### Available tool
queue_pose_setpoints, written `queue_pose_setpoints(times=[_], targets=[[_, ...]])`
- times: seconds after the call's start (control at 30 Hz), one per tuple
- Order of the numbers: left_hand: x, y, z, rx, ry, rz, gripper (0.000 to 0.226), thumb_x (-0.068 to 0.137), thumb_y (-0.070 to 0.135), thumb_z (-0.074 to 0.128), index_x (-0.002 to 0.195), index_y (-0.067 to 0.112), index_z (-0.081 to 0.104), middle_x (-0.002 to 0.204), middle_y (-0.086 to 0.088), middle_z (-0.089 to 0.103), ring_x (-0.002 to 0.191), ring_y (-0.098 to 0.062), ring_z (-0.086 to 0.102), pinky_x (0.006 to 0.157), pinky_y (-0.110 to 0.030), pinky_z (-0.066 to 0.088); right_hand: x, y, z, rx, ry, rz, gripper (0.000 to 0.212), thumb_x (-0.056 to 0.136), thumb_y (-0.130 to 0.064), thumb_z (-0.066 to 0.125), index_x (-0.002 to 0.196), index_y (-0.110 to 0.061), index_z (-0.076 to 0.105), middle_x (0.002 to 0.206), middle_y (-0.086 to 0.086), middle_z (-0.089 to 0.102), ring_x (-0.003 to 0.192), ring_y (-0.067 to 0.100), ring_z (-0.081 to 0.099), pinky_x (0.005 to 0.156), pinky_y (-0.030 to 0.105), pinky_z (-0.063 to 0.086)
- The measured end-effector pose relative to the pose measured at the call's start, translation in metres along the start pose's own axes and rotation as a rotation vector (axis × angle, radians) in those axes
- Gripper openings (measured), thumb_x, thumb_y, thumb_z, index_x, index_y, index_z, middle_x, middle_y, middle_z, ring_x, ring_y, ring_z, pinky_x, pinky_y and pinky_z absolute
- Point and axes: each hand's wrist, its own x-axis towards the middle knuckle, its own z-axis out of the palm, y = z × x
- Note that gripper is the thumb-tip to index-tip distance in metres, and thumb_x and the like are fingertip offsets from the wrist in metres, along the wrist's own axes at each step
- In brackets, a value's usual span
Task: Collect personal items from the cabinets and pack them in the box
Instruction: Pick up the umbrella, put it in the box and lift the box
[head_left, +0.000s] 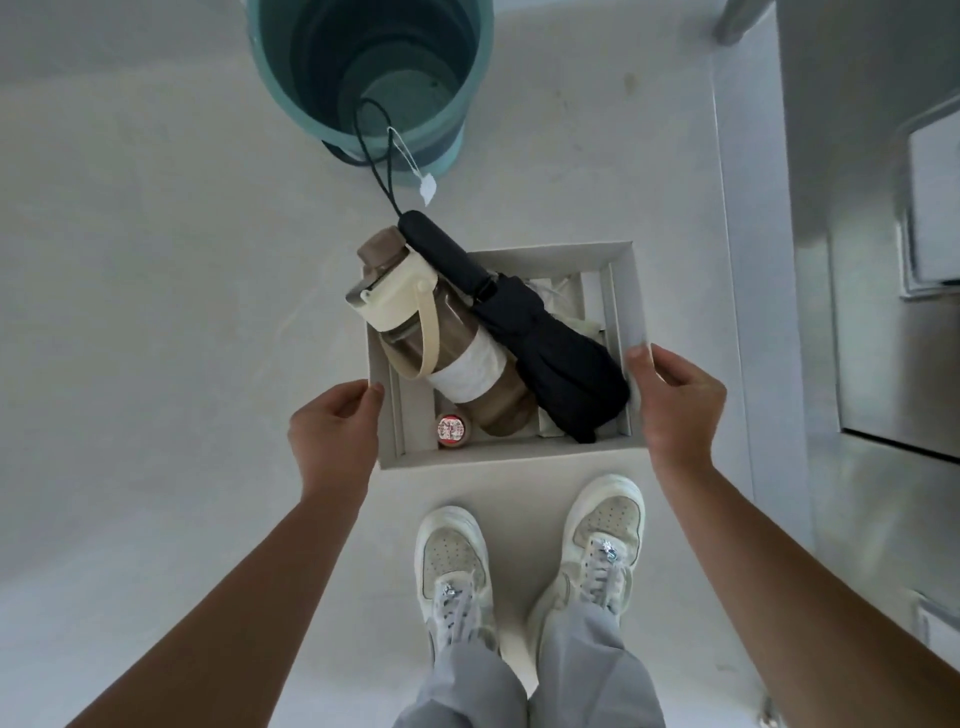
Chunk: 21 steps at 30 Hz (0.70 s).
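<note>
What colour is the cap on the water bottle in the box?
Cream, on the brown water bottle; its carry strap matches. Seen in the head view.

A teal bucket (371, 78) stands on the pale floor (130, 286), with metal cabinet fronts (883, 364) at the right.

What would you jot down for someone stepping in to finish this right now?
Left hand grips the box's left wall, right hand its right wall, fingers curled over the rims.
The box is over the floor, just ahead of the shoes.
Packed: brown water bottle, black umbrella, small red-capped jar; bottle and umbrella overhang the far edge.
Left: can't tell if more items remain.
</note>
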Motion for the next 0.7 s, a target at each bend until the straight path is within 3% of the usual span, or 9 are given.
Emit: queue_pose_setpoints(times=[0.1,0.13,0.17,0.2,0.27,0.37,0.5,0.63,0.7], targets=[[-0.004,-0.004,0.002,0.023,-0.05,-0.035,0.018,0.082,0.025,0.073,0.073,0.04,0.072,0.074,0.012,0.074,0.074,-0.013,0.072,0.077,-0.045,0.06,-0.001,0.011,-0.001,-0.061,0.014,0.024,0.015,0.089,-0.028,0.075,0.09,-0.015,0.083,0.05,-0.025,0.054,0.053,-0.005,0.051,0.068,0.022,0.043],[-0.007,-0.006,0.004,0.029,-0.051,-0.052,0.02,0.083,0.024,0.073,0.073,0.041,0.072,0.074,0.012,0.074,0.074,-0.013,0.072,0.078,-0.046,0.06,-0.002,0.014,-0.003,-0.075,0.017,0.026,0.014,0.09,-0.028,0.074,0.088,-0.017,0.082,0.047,-0.023,0.051,0.049,-0.003,0.048,0.064,0.022,0.041],[-0.01,-0.008,0.005,0.034,-0.049,-0.069,0.021,0.083,0.023,0.073,0.072,0.041,0.071,0.073,0.012,0.074,0.074,-0.014,0.072,0.078,-0.046,0.06,-0.004,0.014,-0.004,-0.092,0.023,0.022,0.017,0.091,-0.029,0.073,0.075,-0.027,0.067,0.046,-0.023,0.05,0.047,-0.003,0.047,0.06,0.02,0.039],[-0.012,-0.009,0.006,0.034,-0.045,-0.084,0.021,0.083,0.023,0.073,0.071,0.041,0.071,0.073,0.012,0.074,0.074,-0.014,0.072,0.079,-0.047,0.059,-0.005,0.016,-0.005,-0.098,0.029,0.031,0.028,0.091,-0.03,0.072,0.074,-0.008,0.068,0.045,-0.024,0.049,0.047,-0.004,0.047,0.058,0.016,0.038],[-0.015,-0.011,0.008,0.029,-0.045,-0.099,0.018,0.083,0.023,0.073,0.073,0.039,0.072,0.073,0.012,0.074,0.075,-0.015,0.072,0.08,-0.047,0.059,-0.006,0.019,-0.008,-0.105,0.022,0.041,0.022,0.09,-0.029,0.073,0.079,-0.01,0.076,0.046,-0.025,0.05,0.048,-0.007,0.049,0.055,0.008,0.037],[-0.014,-0.012,0.007,0.038,-0.063,-0.105,0.007,0.082,0.026,0.073,0.08,0.032,0.075,0.076,0.012,0.075,0.077,-0.013,0.072,0.082,-0.046,0.058,-0.004,0.019,-0.011,-0.113,-0.01,0.068,0.01,0.089,-0.023,0.075,0.082,-0.017,0.08,0.049,-0.024,0.054,0.051,-0.005,0.049,0.062,0.017,0.042],[-0.011,-0.013,0.004,0.051,-0.089,-0.11,0.005,0.081,0.028,0.074,0.086,0.027,0.077,0.077,0.012,0.075,0.079,-0.01,0.072,0.082,-0.044,0.059,-0.001,0.02,-0.013,-0.109,-0.034,0.072,0.014,0.088,-0.022,0.075,0.09,-0.008,0.08,0.073,-0.017,0.061,0.069,-0.007,0.054,0.077,0.022,0.046],[-0.012,-0.012,0.006,0.07,-0.085,-0.098,0.006,0.081,0.029,0.073,0.086,0.028,0.076,0.079,0.012,0.075,0.08,-0.01,0.071,0.083,-0.044,0.059,-0.005,0.016,-0.013,-0.149,-0.04,0.04,0.011,0.09,-0.02,0.072,0.091,-0.014,0.08,0.078,-0.012,0.072,0.067,-0.016,0.061,0.067,0.004,0.042],[-0.013,-0.01,0.008,0.089,-0.075,-0.082,0.004,0.083,0.029,0.072,0.085,0.029,0.075,0.079,0.012,0.075,0.08,-0.01,0.071,0.083,-0.044,0.058,-0.009,0.013,-0.015,-0.165,-0.034,0.027,0.008,0.091,-0.022,0.071,0.087,-0.022,0.078,0.078,-0.018,0.073,0.07,-0.019,0.063,0.066,0.005,0.042]])
